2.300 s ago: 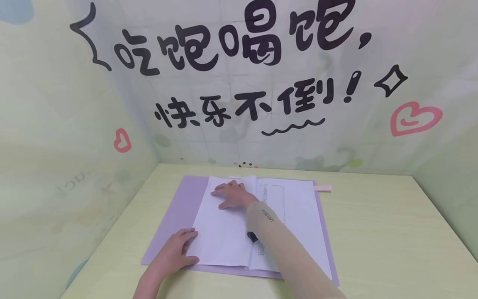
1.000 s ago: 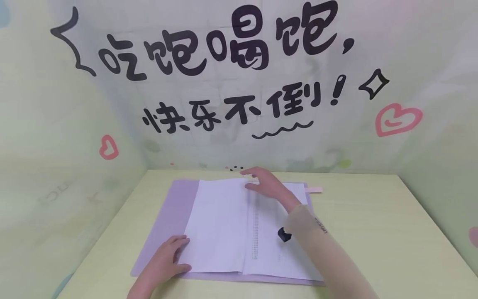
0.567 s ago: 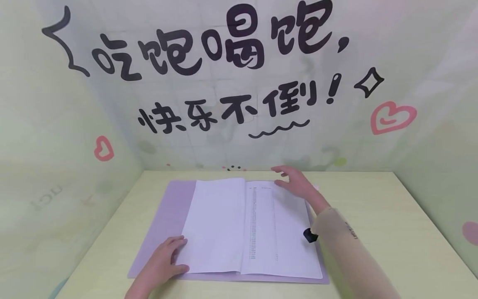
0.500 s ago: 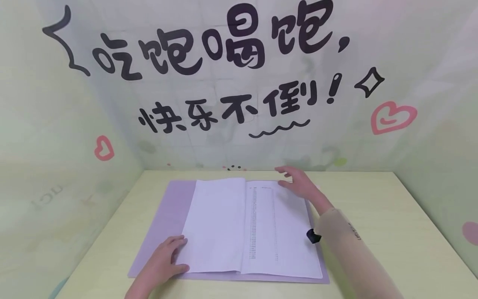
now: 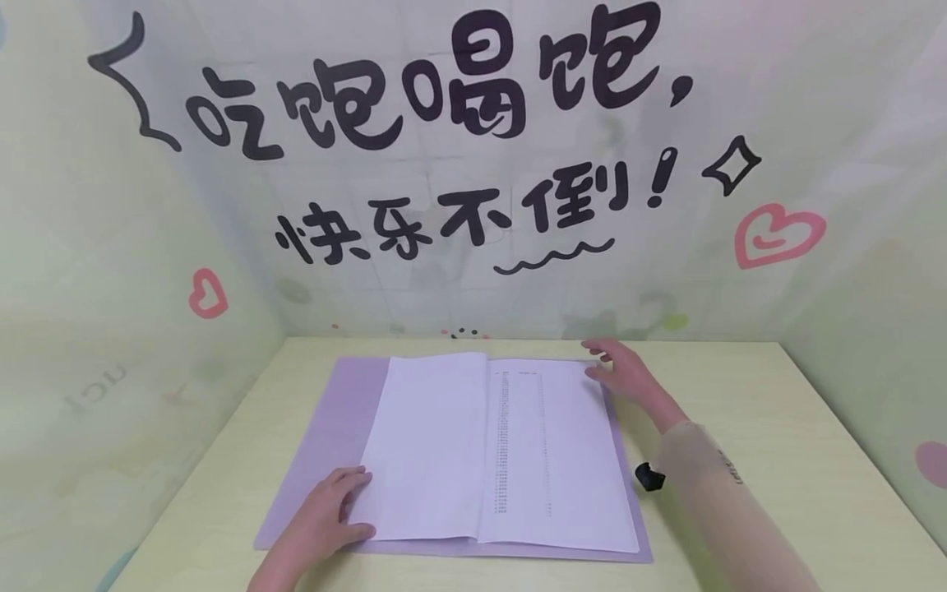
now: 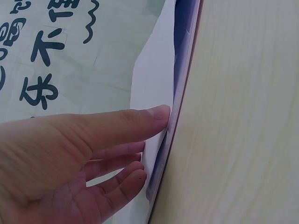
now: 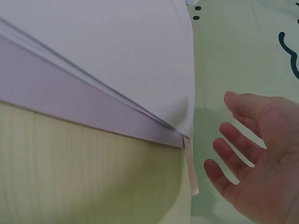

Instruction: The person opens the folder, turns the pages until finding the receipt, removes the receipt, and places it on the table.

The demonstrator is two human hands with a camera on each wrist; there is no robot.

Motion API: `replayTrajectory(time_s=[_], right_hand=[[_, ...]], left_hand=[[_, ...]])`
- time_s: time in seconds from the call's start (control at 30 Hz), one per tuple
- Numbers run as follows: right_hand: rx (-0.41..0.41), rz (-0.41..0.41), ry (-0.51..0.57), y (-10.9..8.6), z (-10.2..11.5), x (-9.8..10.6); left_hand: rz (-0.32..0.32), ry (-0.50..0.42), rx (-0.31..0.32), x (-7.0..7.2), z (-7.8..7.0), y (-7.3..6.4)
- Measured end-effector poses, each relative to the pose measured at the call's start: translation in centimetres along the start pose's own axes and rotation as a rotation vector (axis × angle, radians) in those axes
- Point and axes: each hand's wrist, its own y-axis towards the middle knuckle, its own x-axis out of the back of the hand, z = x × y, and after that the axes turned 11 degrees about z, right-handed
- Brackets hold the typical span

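Note:
A purple folder [image 5: 357,411] lies spread on the table with white sheets in it. Its left page [image 5: 429,444] looks blank, while the right page [image 5: 584,460] carries columns of small print. My left hand [image 5: 325,514] rests at the lower left corner of the left page, thumb on the paper's edge and fingers relaxed. Over the folder's top right corner is my right hand [image 5: 625,374], holding nothing, its fingers loosely bent. In the right wrist view a pink tab [image 7: 191,168] sticks out from the folder beside that hand.
Pale wood-grain table [image 5: 755,460] extends on both sides of the folder. A printed wall sheet [image 5: 444,288] with large black lettering stands behind it. A small black object [image 5: 650,477] shows by the right sleeve [image 5: 725,501].
My right hand has moved rightward from the left page, across the right page, to the top right corner. My left hand has stayed on the left page's lower corner.

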Motion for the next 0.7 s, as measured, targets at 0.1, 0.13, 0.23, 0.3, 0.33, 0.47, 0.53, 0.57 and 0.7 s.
replayTrajectory(time_s=[0.1, 0.13, 0.23, 0.3, 0.33, 0.47, 0.53, 0.57, 0.7], right_hand=[[-0.020, 0.005, -0.009, -0.2, -0.4, 0.1], [-0.029, 0.011, -0.008, -0.3, -0.5, 0.1], [-0.051, 0.033, -0.001, -0.5, -0.6, 0.1], [-0.057, 0.042, -0.002, -0.7, -0.7, 0.1], [-0.057, 0.046, -0.008, -0.7, -0.8, 0.1], [-0.060, 0.054, -0.025, -0.9, -1.2, 0.0], [-0.072, 0.063, -0.026, -1.0, -1.5, 0.0], [-0.079, 0.069, -0.025, -1.1, -1.6, 0.0], [-0.103, 0.097, -0.040, -1.1, -2.0, 0.0]], left_hand=[[-0.002, 0.001, 0.001, 0.1, 0.0, 0.0], [-0.001, 0.001, 0.000, 0.1, 0.0, -0.1], [0.001, 0.000, 0.000, 0.1, 0.0, -0.1], [0.004, 0.001, 0.000, 0.1, 0.0, -0.1], [0.005, 0.001, 0.002, 0.1, 0.0, -0.2], [0.005, -0.001, 0.003, 0.1, 0.0, -0.1], [0.006, -0.004, 0.003, 0.1, 0.0, -0.1], [0.006, -0.004, 0.001, 0.1, 0.0, -0.1], [0.001, -0.003, -0.004, 0.1, 0.0, -0.1]])
